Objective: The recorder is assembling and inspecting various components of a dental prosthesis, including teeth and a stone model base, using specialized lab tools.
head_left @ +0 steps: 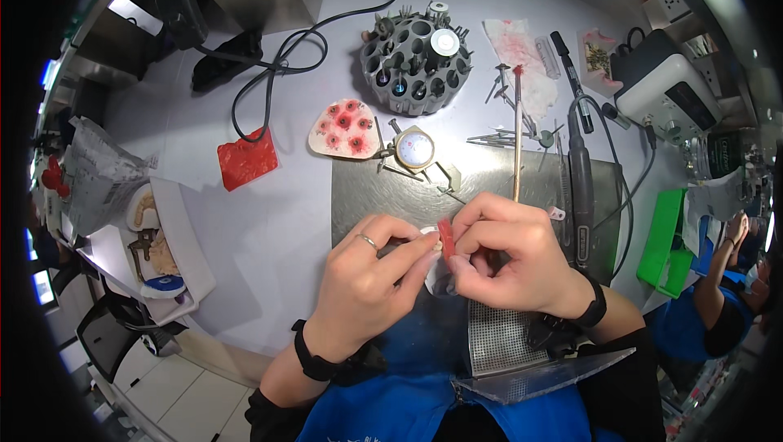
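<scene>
Above the near edge of a metal plate [367, 189], both my hands meet at their fingertips. My left hand [363, 287] has thumb and index finger pinched on a small pale, tooth-coloured piece [438, 245]. A thin red strip [446, 238] is gripped between the thumb and fingers of my right hand [514, 254], its face against or very close to that piece. Whether they touch is hard to make out. Under the fingertips lies a round white item [440, 283], mostly covered. A dial thickness gauge [414, 148] rests just beyond my hands.
A grey bur holder [418, 67] stands at the back. Left of the gauge are a red-spotted pad [344, 129] and a red sheet [248, 159]. A brush [519, 132], corded handpiece [580, 189] and green bin [665, 242] are on the right. A perforated grille [506, 340] sits below my right hand.
</scene>
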`<act>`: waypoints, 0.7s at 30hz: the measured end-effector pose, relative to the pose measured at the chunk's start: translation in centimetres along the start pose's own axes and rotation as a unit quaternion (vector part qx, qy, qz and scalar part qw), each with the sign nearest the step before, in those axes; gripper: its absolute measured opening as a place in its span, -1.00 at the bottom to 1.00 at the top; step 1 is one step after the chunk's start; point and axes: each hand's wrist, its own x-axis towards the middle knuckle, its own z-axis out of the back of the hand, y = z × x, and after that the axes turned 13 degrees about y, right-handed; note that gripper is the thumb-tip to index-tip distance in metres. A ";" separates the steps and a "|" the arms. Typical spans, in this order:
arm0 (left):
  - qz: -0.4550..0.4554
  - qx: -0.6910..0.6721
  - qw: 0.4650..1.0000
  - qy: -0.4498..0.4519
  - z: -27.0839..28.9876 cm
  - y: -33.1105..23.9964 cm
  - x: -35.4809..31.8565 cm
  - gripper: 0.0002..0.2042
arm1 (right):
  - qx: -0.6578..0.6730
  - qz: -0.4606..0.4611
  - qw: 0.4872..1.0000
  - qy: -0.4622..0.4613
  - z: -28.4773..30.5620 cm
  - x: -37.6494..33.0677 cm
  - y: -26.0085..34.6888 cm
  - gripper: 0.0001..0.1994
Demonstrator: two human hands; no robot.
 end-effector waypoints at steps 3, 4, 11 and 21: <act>0.001 0.007 1.000 0.003 0.1 -0.1 0.0 -0.75 | 0.050 0.029 0.998 0.006 1.3 -0.2 0.1 -0.93; 0.002 0.014 1.000 0.006 0.2 -0.1 -0.1 -0.76 | 0.025 0.028 0.999 -0.012 2.1 -0.4 -0.1 -0.94; -0.012 0.062 0.994 0.093 2.8 -0.4 0.0 -0.80 | -0.110 -0.093 0.983 -0.113 7.2 -2.6 -0.3 -0.73; -0.081 0.059 0.990 0.101 2.3 -3.4 2.6 -0.61 | -0.173 -0.237 0.944 -0.149 9.9 -8.9 -4.2 -0.36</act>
